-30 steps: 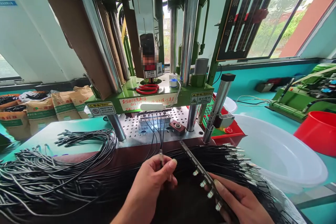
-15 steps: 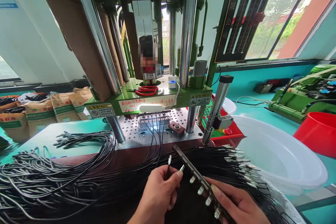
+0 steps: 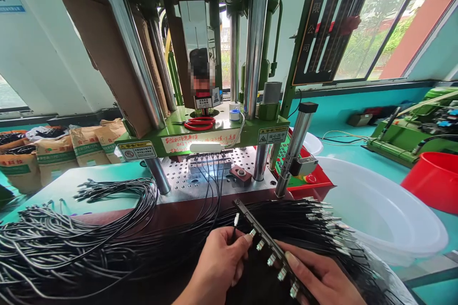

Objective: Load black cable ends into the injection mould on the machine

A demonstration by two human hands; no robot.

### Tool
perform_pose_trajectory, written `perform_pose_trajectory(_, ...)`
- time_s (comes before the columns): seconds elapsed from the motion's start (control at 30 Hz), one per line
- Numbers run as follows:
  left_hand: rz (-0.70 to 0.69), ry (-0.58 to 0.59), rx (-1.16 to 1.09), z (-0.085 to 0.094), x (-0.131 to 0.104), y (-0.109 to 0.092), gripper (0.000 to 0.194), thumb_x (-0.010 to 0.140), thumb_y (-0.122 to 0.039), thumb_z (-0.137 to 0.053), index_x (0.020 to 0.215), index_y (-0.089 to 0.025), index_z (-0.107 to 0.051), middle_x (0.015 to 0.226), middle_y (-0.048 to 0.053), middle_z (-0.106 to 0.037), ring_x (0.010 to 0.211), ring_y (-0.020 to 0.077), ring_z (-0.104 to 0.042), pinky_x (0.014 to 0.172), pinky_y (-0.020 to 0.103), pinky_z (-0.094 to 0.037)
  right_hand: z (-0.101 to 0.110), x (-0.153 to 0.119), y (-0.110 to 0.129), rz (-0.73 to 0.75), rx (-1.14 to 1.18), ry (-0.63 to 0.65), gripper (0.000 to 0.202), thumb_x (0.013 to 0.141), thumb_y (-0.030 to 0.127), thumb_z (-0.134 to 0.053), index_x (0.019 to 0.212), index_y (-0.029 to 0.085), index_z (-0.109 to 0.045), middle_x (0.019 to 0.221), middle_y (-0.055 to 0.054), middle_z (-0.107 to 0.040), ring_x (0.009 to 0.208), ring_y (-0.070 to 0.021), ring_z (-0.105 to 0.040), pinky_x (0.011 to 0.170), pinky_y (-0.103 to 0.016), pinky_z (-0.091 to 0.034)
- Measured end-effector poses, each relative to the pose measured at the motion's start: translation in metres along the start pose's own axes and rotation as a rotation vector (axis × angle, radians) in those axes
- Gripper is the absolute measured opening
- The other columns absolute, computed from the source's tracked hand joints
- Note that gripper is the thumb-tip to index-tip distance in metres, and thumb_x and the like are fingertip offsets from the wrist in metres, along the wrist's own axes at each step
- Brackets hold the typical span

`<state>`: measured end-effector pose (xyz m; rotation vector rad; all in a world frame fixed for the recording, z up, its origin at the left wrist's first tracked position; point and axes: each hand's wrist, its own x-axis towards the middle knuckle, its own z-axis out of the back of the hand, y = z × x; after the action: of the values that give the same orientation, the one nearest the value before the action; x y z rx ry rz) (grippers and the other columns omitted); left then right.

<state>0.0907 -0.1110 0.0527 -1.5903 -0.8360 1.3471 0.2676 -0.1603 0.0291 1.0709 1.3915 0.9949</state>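
My left hand (image 3: 222, 259) is closed on black cables; one metal connector (image 3: 236, 220) points up from behind its fingers, and a second metal tip (image 3: 253, 233) shows at the thumb, close to the bar. My right hand (image 3: 318, 271) grips the lower part of a long dark metal bar (image 3: 266, 238), thumb on top. Several metal connectors (image 3: 271, 260) stick out along the bar's left side. Beneath both hands spreads a thick layer of black cables (image 3: 171, 248), their metal ends (image 3: 331, 224) gathered at the right.
Ahead stands a green press (image 3: 229, 133) with steel columns; a lit mould (image 3: 209, 167) on its perforated plate has cables running out. Red-handled pliers (image 3: 199, 124) lie on the press. A bent cable bundle (image 3: 118, 188) is at left, a large white tub (image 3: 386, 205) at right.
My left hand has shifted slightly right, bringing the connector at its thumb up against the bar. The bar has moved slightly left.
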Motion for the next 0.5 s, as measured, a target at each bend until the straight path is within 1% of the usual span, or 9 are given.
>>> perform_pose_trajectory(0.1,-0.003,-0.006,0.009,-0.001,0.001,-0.001,0.026,0.076,-0.038,-0.059,0.065,-0.018,-0.047,0.049,-0.007,-0.046,0.029,0.0017,-0.027,0.028,0.016,-0.015,0.001,0.001,0.003,0.027,-0.021,0.024,0.056,0.067,0.062,-0.066,0.109,0.024,-0.07,0.049,-0.001,-0.055,0.035,-0.0109,-0.042,0.03,-0.021,-0.035)
perform_pose_trajectory(0.2,0.008,-0.002,0.021,-0.002,0.002,-0.001,0.024,0.077,-0.036,-0.057,0.066,-0.018,-0.047,0.051,-0.007,-0.048,0.029,0.0019,-0.028,0.028,0.017,-0.015,0.001,0.001,0.004,0.066,-0.04,0.025,0.053,0.067,0.061,-0.066,0.106,0.026,-0.072,0.05,-0.002,-0.057,0.035,-0.0118,-0.043,0.032,-0.023,-0.04)
perform_pose_trajectory(0.37,0.008,0.016,0.019,-0.001,0.004,0.002,0.025,0.077,-0.037,-0.058,0.066,-0.018,-0.048,0.053,-0.005,-0.052,0.03,0.0024,-0.03,0.028,0.017,-0.017,0.001,0.002,0.003,0.079,-0.047,0.032,0.05,0.069,0.059,-0.065,0.107,0.027,-0.071,0.053,-0.002,-0.059,0.035,-0.0116,-0.043,0.034,-0.024,-0.041)
perform_pose_trajectory(0.43,-0.009,0.022,0.022,0.002,0.004,0.001,0.024,0.075,-0.038,-0.06,0.069,-0.016,-0.052,0.057,-0.004,-0.055,0.035,0.0043,-0.038,0.032,0.017,-0.026,0.001,0.001,0.003,0.055,-0.036,0.033,0.051,0.069,0.06,-0.065,0.107,0.027,-0.072,0.052,-0.001,-0.059,0.035,-0.0112,-0.043,0.034,-0.024,-0.041)
perform_pose_trajectory(0.5,-0.057,0.001,0.0,0.008,0.003,-0.003,0.025,0.071,-0.038,-0.066,0.074,-0.015,-0.057,0.061,-0.002,-0.057,0.045,0.0076,-0.049,0.042,0.019,-0.038,0.001,0.001,0.003,0.024,-0.024,0.013,0.053,0.067,0.062,-0.065,0.106,0.026,-0.072,0.051,-0.001,-0.058,0.036,-0.0116,-0.044,0.036,-0.024,-0.042)
